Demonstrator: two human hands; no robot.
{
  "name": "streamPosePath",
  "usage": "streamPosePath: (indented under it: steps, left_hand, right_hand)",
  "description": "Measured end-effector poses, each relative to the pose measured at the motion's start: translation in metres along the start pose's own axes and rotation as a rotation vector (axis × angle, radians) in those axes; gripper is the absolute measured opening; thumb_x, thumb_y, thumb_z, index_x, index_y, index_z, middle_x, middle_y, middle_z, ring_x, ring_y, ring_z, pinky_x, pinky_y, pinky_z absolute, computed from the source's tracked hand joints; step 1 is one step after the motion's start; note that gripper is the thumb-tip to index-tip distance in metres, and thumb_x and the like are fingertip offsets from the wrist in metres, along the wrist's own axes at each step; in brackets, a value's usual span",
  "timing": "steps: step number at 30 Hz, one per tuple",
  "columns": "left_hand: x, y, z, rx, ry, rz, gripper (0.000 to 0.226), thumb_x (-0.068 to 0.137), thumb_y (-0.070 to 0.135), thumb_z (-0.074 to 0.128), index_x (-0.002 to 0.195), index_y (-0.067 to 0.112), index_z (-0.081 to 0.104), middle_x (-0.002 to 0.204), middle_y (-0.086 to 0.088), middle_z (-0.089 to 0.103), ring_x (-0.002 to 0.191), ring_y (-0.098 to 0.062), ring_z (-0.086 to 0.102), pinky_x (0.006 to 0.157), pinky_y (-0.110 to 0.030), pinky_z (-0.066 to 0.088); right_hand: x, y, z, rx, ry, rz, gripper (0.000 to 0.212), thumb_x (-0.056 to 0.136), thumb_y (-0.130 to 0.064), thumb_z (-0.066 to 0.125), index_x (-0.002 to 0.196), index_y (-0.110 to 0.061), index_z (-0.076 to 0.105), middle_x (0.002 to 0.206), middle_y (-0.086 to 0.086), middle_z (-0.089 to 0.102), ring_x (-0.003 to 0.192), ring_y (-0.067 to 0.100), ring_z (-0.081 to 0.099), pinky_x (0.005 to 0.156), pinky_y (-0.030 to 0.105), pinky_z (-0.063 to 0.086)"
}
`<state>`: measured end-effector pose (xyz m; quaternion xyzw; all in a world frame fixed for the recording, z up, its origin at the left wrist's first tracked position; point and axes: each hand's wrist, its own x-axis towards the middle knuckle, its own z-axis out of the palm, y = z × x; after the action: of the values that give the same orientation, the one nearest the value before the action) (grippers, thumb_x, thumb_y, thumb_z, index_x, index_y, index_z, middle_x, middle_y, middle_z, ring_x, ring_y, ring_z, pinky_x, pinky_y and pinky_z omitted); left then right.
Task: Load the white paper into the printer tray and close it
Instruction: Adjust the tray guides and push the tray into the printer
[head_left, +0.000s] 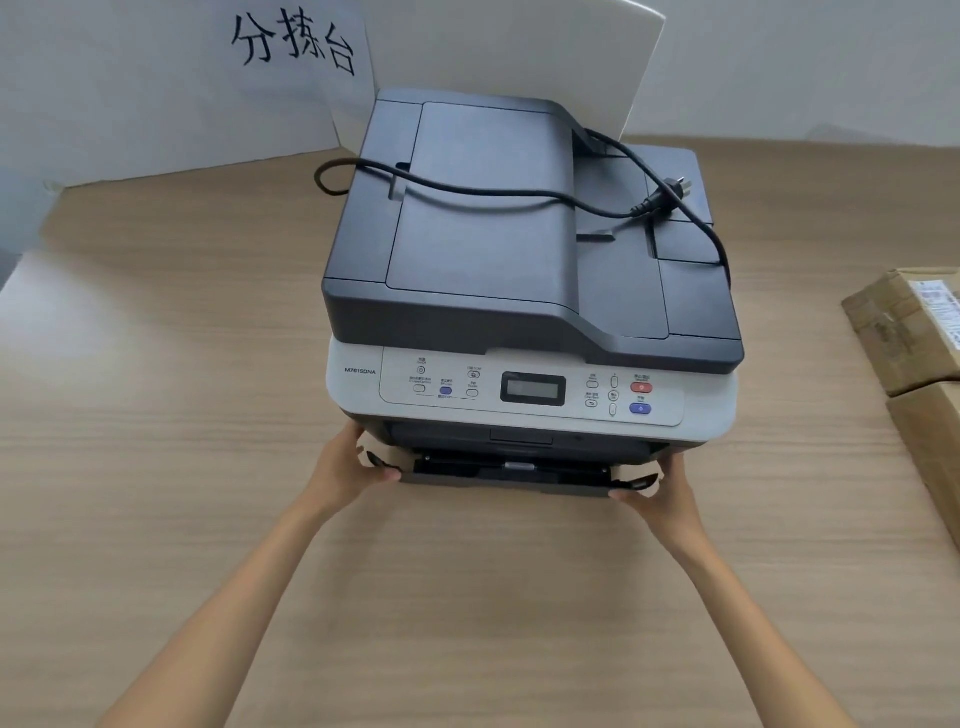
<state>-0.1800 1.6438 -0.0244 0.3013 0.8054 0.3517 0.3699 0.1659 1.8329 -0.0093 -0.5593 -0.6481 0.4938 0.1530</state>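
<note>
A grey and white printer (530, 270) stands on the wooden table, its black power cord (519, 195) draped over the lid. At its base the dark paper tray (506, 475) sticks out a little toward me. My left hand (353, 467) grips the tray's left front corner. My right hand (660, 486) grips its right front corner. A stack of white paper (57, 332) lies on the table at the far left. Whether paper lies inside the tray is hidden.
Two brown cardboard boxes (914, 338) sit at the right edge of the table. A white sign with black characters (296, 41) and a white board (519, 47) lean against the wall behind the printer. Bare table surface (493, 597) lies between me and the printer.
</note>
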Motion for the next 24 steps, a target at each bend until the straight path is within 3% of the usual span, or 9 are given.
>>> streamPosePath:
  steps: [4, 8, 12, 15, 19, 24]
  left_hand:
    - [0.000, -0.004, 0.001, -0.007, 0.032, 0.019, 0.063, 0.060, 0.002, 0.083, 0.111, 0.021, 0.052, 0.109, 0.006, 0.063, 0.119, -0.023, 0.054, 0.099, -0.032, 0.039]
    - [-0.002, -0.004, 0.002, -0.031, 0.027, 0.034, 0.063, 0.061, 0.000, 0.083, 0.111, 0.022, 0.052, 0.110, 0.007, 0.064, 0.121, -0.021, 0.053, 0.098, -0.029, 0.037]
    - [-0.007, 0.000, 0.003, -0.042, 0.056, 0.046, 0.061, 0.063, -0.002, 0.082, 0.109, 0.026, 0.052, 0.114, 0.008, 0.062, 0.118, -0.011, 0.050, 0.095, -0.026, 0.034]
    - [-0.011, 0.007, 0.009, -0.053, 0.113, 0.048, 0.058, 0.068, -0.002, 0.078, 0.102, 0.036, 0.052, 0.105, 0.020, 0.060, 0.110, -0.004, 0.048, 0.091, -0.024, 0.034]
    - [-0.010, 0.011, 0.018, -0.037, 0.261, 0.039, 0.044, 0.071, 0.000, 0.077, 0.109, 0.006, 0.056, 0.100, 0.004, 0.064, 0.102, -0.011, 0.053, 0.084, -0.027, 0.038]
    - [-0.009, 0.007, 0.021, 0.024, 0.311, 0.042, 0.043, 0.071, 0.004, 0.077, 0.109, 0.005, 0.056, 0.105, -0.007, 0.070, 0.100, -0.020, 0.059, 0.077, -0.030, 0.038]
  right_hand:
    - [0.002, 0.003, 0.001, 0.002, 0.014, 0.016, 0.070, 0.068, -0.001, 0.078, 0.122, -0.019, 0.039, 0.115, -0.007, 0.054, 0.108, 0.012, 0.045, 0.086, 0.028, 0.033]
    - [0.006, 0.006, 0.003, -0.022, 0.045, 0.015, 0.070, 0.064, -0.002, 0.081, 0.119, -0.016, 0.040, 0.114, -0.005, 0.056, 0.105, 0.018, 0.049, 0.084, 0.030, 0.035]
    - [0.006, 0.010, 0.003, -0.028, 0.066, -0.004, 0.074, 0.064, -0.002, 0.081, 0.124, -0.019, 0.040, 0.117, -0.007, 0.057, 0.107, 0.017, 0.051, 0.087, 0.031, 0.036]
    - [0.006, 0.008, 0.008, -0.021, 0.102, -0.023, 0.071, 0.065, -0.002, 0.080, 0.123, -0.019, 0.041, 0.116, -0.006, 0.059, 0.103, 0.018, 0.053, 0.084, 0.030, 0.036]
    - [0.008, 0.004, 0.017, 0.036, 0.204, -0.012, 0.061, 0.067, -0.002, 0.078, 0.116, -0.016, 0.044, 0.106, 0.000, 0.060, 0.098, 0.021, 0.052, 0.079, 0.029, 0.036]
    - [0.011, 0.006, 0.018, 0.020, 0.222, -0.012, 0.060, 0.066, -0.003, 0.079, 0.114, -0.016, 0.045, 0.104, 0.000, 0.059, 0.096, 0.021, 0.052, 0.078, 0.031, 0.036]
